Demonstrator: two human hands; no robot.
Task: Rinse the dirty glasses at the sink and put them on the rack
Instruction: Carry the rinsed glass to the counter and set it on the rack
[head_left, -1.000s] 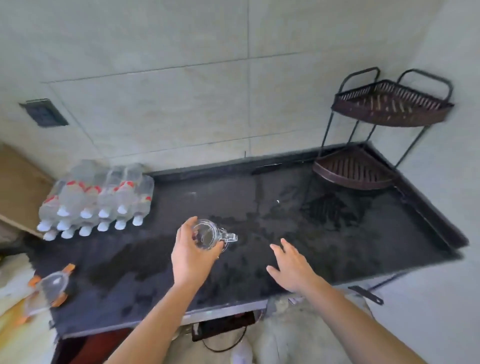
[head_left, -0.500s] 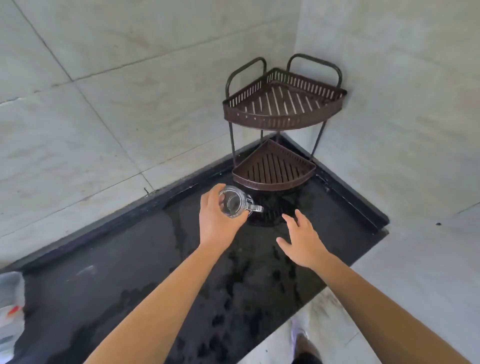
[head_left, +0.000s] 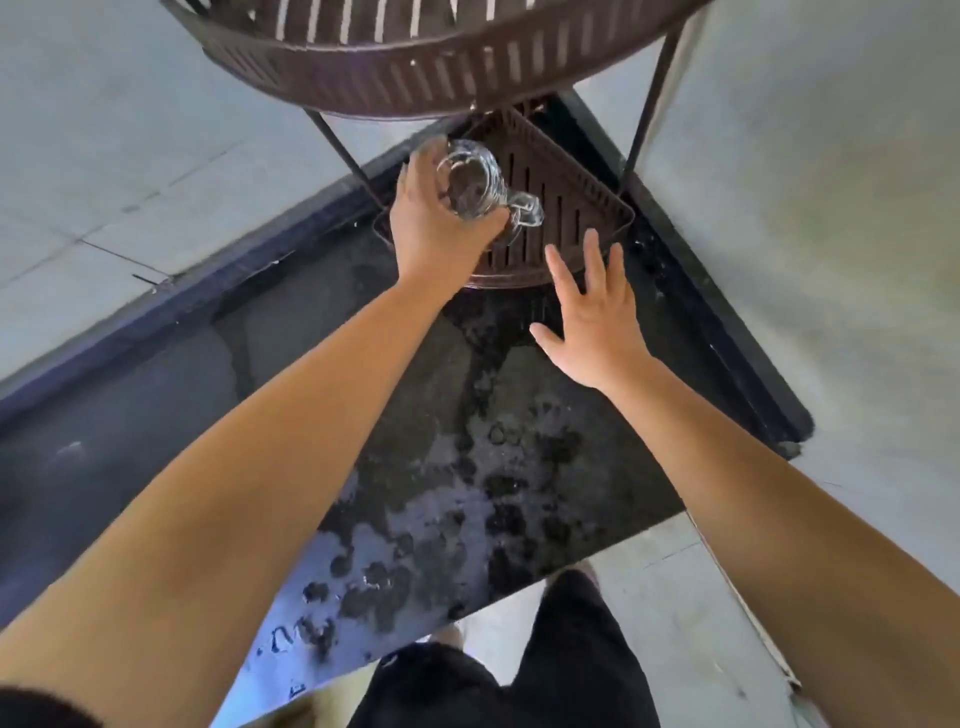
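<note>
Clear glass, a handled mug, was gripped by the left hand's curled fingers over the brown slatted rack's lower tier, at the wet black desk's far corner. The right hand was spread, empty. Rinsing was judged done; placement was left.

A: The glass mug, top centre: clear and glossy?
B: Yes, with ridged sides. The corner rack looks like matt brown slotted plastic, on thin dark metal legs.
A: And the countertop?
B: Dark speckled stone, wet and shiny. The wall tiles, upper left, are pale and matt.
</note>
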